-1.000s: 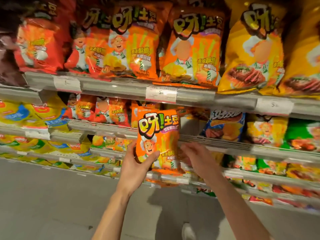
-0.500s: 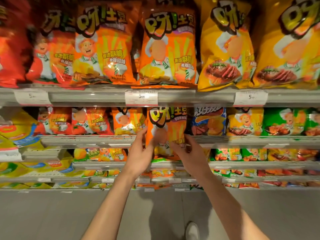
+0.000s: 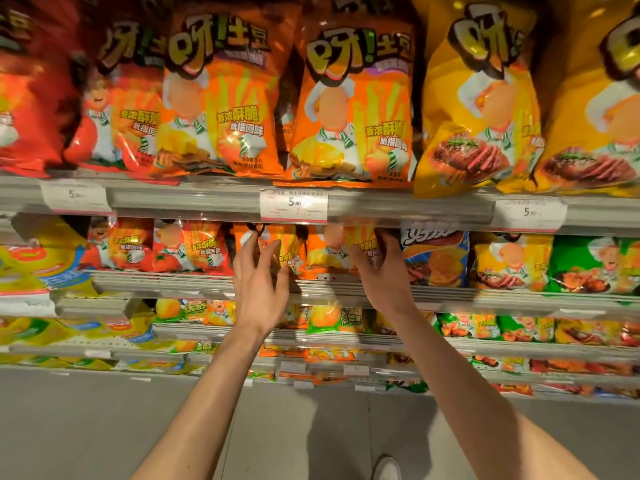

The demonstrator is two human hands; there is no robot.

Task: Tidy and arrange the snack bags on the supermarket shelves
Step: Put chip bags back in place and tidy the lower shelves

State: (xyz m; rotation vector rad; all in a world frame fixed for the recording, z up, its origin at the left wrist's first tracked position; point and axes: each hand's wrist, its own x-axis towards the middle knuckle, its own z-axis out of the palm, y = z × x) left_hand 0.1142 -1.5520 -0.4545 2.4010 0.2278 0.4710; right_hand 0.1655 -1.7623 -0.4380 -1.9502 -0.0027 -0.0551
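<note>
Head view: an upright orange snack bag (image 3: 332, 251), front outward at the shelf (image 3: 207, 282) edge, is gripped by right hand (image 3: 384, 275) fingers; left hand (image 3: 259, 289) fingers are spread.

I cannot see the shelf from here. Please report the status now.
Left hand open, at orange bag. Right hand on neighbouring orange bag, grip unclear. Blue bag crowds its right.

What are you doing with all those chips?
A person is tidying snack bags on supermarket shelves. Both hands reach into the second shelf from the top. The right hand has its fingers on the side of a small orange bag standing next to a blue bag. The left hand is spread open in front of the neighbouring orange bag, not gripping it. Bigger orange and yellow bags fill the shelf above.
</note>
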